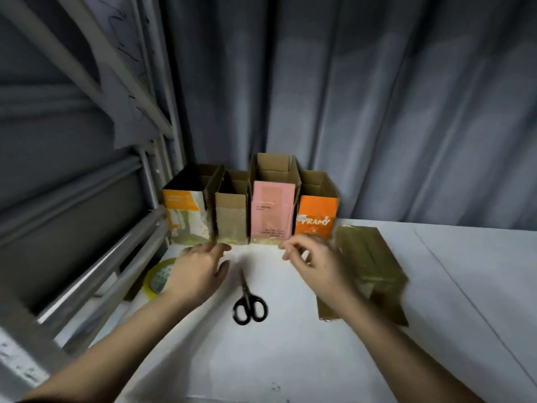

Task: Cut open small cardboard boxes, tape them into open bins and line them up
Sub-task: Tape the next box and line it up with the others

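Several open cardboard bins stand in a row at the back of the white table: an orange-and-white one, a plain brown one, a taller pink one and an orange one. My left hand hovers just in front of the brown bin, fingers relaxed and holding nothing. My right hand floats in front of the pink and orange bins with loosely curled fingers, also holding nothing. Black scissors lie closed on the table between my hands. A flattened brown box lies under my right wrist.
A roll of yellowish tape lies at the table's left edge, partly behind my left hand. A metal bed frame runs along the left. A grey curtain hangs behind the bins.
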